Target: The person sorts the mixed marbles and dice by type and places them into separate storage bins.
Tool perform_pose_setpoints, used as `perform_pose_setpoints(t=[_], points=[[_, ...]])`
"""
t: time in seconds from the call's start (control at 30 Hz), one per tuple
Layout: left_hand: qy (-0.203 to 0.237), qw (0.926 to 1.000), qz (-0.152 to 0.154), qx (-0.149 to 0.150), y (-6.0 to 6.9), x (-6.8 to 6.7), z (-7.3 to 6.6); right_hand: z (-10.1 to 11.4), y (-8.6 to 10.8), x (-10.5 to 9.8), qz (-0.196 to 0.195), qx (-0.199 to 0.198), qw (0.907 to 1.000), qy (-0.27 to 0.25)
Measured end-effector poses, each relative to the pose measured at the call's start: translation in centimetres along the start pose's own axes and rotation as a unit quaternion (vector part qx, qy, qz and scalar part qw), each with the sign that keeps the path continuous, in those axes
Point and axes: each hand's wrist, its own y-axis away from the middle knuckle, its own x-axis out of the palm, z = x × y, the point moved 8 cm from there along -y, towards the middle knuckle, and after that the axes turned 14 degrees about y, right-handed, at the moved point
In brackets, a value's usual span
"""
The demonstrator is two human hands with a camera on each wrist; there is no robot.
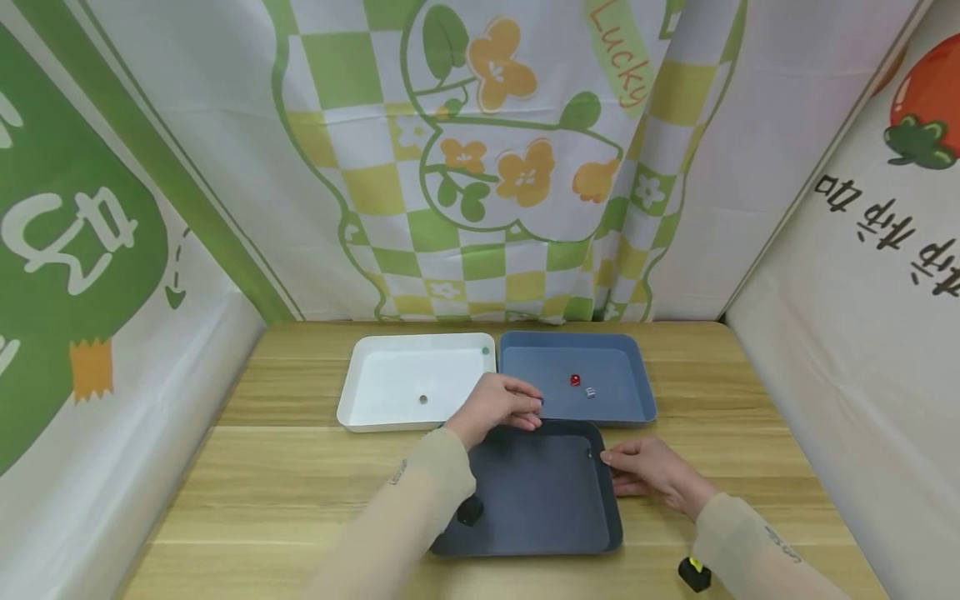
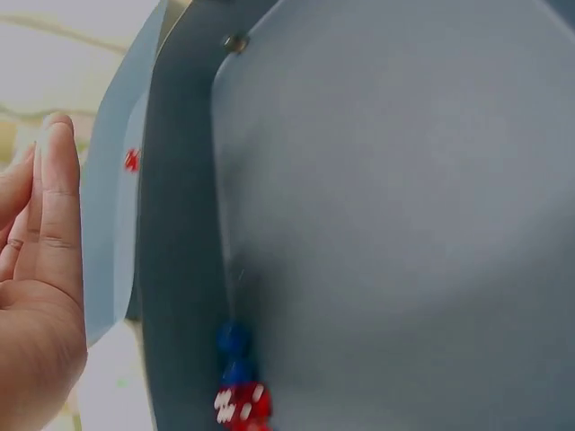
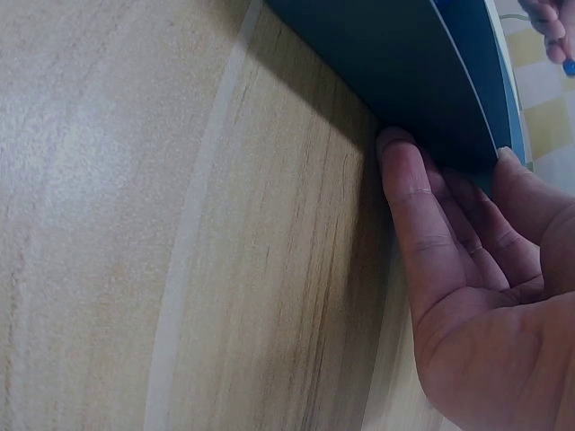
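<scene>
My left hand (image 1: 504,403) is above the place where the white tray (image 1: 360,375), the blue tray (image 1: 637,392) and the dark tray (image 1: 540,508) meet. Its fingertips pinch a small blue piece (image 3: 569,67); too little shows to tell bead from die. At the dark tray's right wall, my right hand (image 1: 654,473) grips the rim, thumb on top and fingers against the outside. Low in the left wrist view, blue beads (image 2: 235,339) and red dice (image 2: 243,404) lie along the dark tray's wall. A small shiny bead (image 2: 235,43) sits in its corner.
In the blue tray lie a red die (image 1: 575,380) and a clear die (image 1: 590,392). The white tray holds a green bead (image 1: 485,351) and a brownish bead (image 1: 423,399). A printed curtain (image 1: 465,275) stands behind the wooden table (image 1: 300,500).
</scene>
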Motion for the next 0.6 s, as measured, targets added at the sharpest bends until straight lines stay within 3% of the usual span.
perform_pose_setpoints(t=[0.27, 0.6], points=[[-0.003, 0.9993, -0.030, 0.021, 0.6, -4.1, -2.6, 0.0, 0.0, 0.0, 0.002, -0.002, 1.0000, 0.001], [0.006, 0.9949, -0.096, 0.031, 1.1, -10.8, -4.8, 0.0, 0.0, 0.0, -0.001, 0.006, 1.0000, 0.006]])
